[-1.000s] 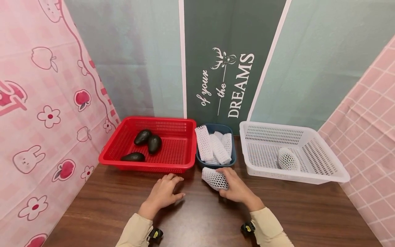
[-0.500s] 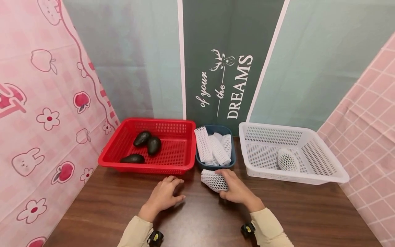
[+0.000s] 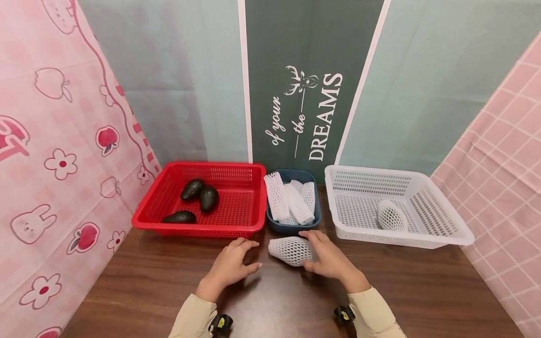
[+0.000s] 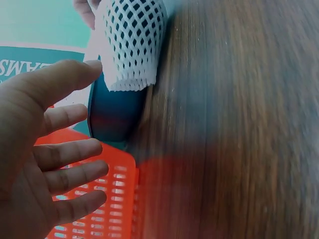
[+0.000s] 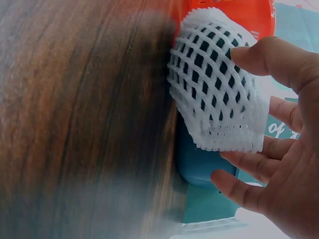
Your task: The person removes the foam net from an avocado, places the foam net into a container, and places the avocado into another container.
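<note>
An avocado in a white foam net sleeve [image 3: 290, 251] lies in front of the small blue bin [image 3: 291, 229]. My right hand [image 3: 331, 260] holds its right end, the thumb on the near side and the fingers on the far side, as the right wrist view shows with the netted avocado [image 5: 212, 84]. My left hand [image 3: 230, 267] is just left of the sleeve's other end, apart from it. Its fingers are spread and relaxed and hold nothing; the left wrist view shows the left hand [image 4: 55, 154] below the sleeve's open end [image 4: 132, 74].
Several loose foam net sleeves [image 3: 297, 204] fill the blue bin. Left of it, a red basket [image 3: 236, 227] contains three bare avocados [image 3: 209, 199]. On the right, a white basket [image 3: 359, 234] contains one netted avocado [image 3: 390, 216]. All stand on a brown wooden table [image 3: 274, 305].
The netted avocado has shifted slightly down and turned more level, in the right hand. My left hand has moved a little right, closer to it. The head view has shifted slightly.
</note>
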A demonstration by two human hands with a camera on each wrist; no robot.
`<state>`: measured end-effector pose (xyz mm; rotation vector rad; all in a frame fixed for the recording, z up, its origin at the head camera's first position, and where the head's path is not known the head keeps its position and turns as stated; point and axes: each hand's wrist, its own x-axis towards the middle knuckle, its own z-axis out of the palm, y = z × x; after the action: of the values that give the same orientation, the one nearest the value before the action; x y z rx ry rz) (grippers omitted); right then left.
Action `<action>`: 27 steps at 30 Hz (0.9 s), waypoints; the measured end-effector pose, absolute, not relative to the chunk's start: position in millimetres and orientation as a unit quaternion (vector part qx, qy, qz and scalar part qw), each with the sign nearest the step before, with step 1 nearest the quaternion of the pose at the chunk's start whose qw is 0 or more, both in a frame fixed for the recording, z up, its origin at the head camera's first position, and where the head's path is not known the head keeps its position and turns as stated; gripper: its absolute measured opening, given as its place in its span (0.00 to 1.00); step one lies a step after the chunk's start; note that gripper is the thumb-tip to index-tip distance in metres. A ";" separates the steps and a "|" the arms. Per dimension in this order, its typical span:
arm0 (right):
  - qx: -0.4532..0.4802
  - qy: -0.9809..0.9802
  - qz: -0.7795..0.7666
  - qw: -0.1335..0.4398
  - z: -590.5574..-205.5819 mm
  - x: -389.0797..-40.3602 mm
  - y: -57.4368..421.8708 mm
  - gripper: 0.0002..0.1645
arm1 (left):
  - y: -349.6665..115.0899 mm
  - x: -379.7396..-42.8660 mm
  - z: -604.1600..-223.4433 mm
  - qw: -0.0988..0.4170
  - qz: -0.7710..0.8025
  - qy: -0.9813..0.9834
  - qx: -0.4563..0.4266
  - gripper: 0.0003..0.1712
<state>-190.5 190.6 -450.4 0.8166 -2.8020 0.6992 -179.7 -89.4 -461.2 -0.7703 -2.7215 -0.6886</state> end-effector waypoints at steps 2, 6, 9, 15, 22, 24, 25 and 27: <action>0.270 -0.931 0.235 0.070 -449.6 -189.2 191.9 0.41 | -86.0 -180.7 -462.6 0.115 -0.237 -0.928 -0.262 0.27; 0.267 -0.930 0.244 0.070 -447.5 -186.8 195.2 0.41 | -80.0 -183.3 -465.0 0.111 -0.248 -0.925 -0.266 0.25; 0.263 -0.930 0.247 0.065 -446.4 -184.6 198.0 0.40 | -75.2 -186.2 -468.1 0.100 -0.263 -0.919 -0.277 0.22; 0.258 -0.934 0.241 0.058 -448.6 -180.1 203.1 0.39 | -66.3 -191.7 -474.5 0.075 -0.294 -0.906 -0.297 0.18; 0.253 -0.934 0.244 0.061 -453.8 -180.7 209.8 0.33 | -58.9 -199.2 -477.3 0.101 -0.316 -0.891 -0.309 0.14; 0.252 -0.934 0.244 0.063 -454.5 -181.2 211.0 0.33 | -56.6 -201.3 -478.7 0.111 -0.327 -0.886 -0.311 0.12; 0.253 -0.934 0.243 0.066 -454.7 -181.4 211.5 0.33 | -55.4 -202.1 -479.0 0.115 -0.332 -0.883 -0.311 0.11; 0.254 -0.933 0.244 0.068 -455.0 -181.7 212.2 0.32 | -53.5 -203.4 -479.9 0.119 -0.344 -0.878 -0.311 0.09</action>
<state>-181.7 212.2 -455.0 0.7663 -2.8115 0.7365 -203.4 -53.5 -479.9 -0.9092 -2.5663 -1.0065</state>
